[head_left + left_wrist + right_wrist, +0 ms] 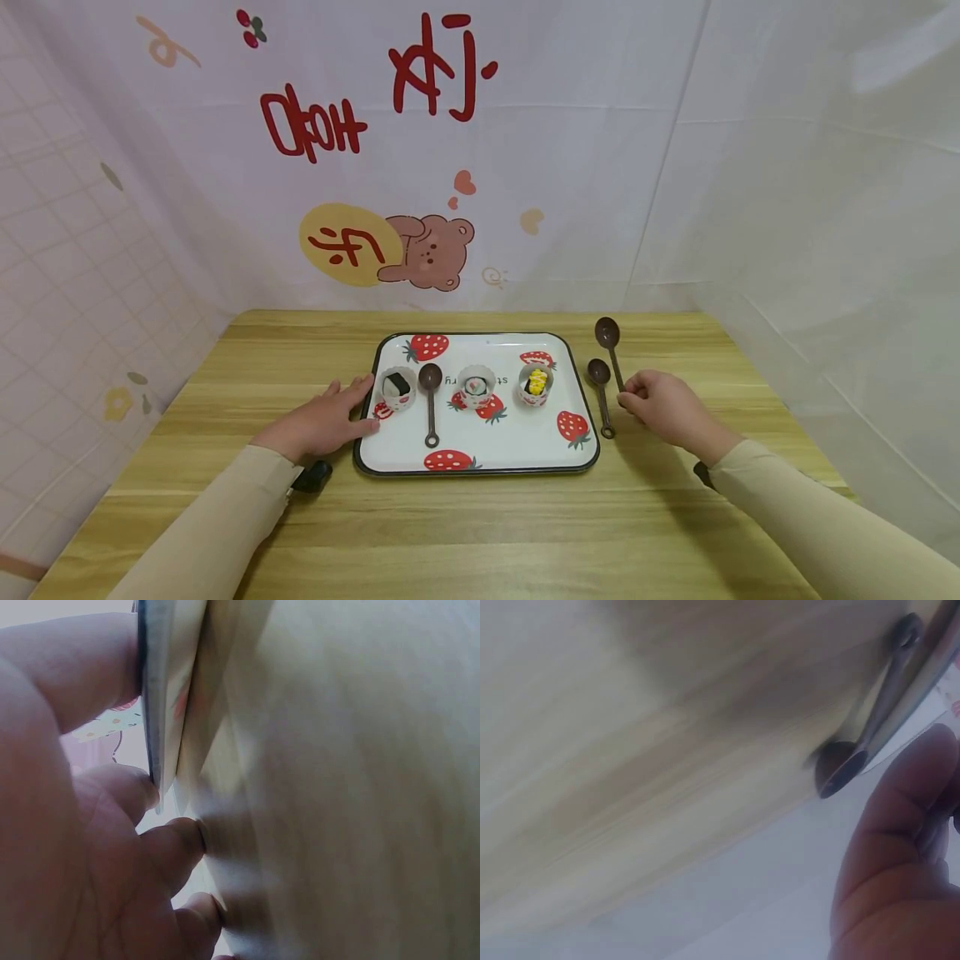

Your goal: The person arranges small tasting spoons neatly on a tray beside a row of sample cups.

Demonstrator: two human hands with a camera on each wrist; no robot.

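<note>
My right hand (667,408) pinches the handle of a long dark brown spoon (608,335), its bowl pointing away toward the back of the table. Just left of it, a smaller brown spoon (598,372) lies beside the tray; it also shows in the right wrist view (843,769). My left hand (322,421) rests at the left edge of the white strawberry-print tray (517,446), thumb and fingertips touching its dark rim. In the left wrist view, some fingertips (196,836) touch the tabletop. A third brown spoon (431,380) lies on the tray.
On the tray stand three small paper cups: one holds a rice ball (397,384), one a sushi roll (476,386), one a yellow-topped piece (536,382). The wooden table (480,525) meets a printed white cloth (570,167) at the back and sides.
</note>
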